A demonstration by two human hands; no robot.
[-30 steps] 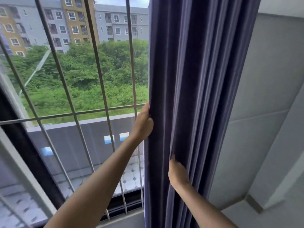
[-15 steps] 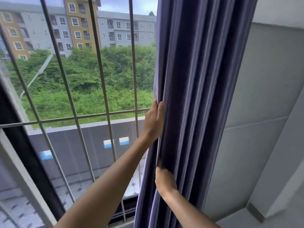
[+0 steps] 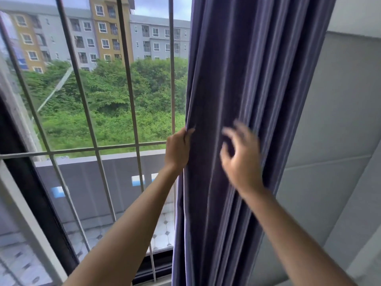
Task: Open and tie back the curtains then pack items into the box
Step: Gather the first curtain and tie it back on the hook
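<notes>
A purple-blue curtain [image 3: 251, 83] hangs gathered in folds at the right side of the window. My left hand [image 3: 178, 148] grips the curtain's left edge, fingers curled round the fabric at mid-height. My right hand [image 3: 240, 157] is in front of the folds, blurred by motion, its fingers spread and loosely bent, holding nothing. No box or tie-back is in view.
A window with thin metal bars [image 3: 132, 96] fills the left, with trees and apartment blocks outside. A dark window frame [image 3: 31, 182] runs down the left. A grey panelled wall [image 3: 334, 141] stands right of the curtain.
My right hand has let go of the lower folds and risen up and to the right in front of the curtain. My left hand now curls round the edge.
</notes>
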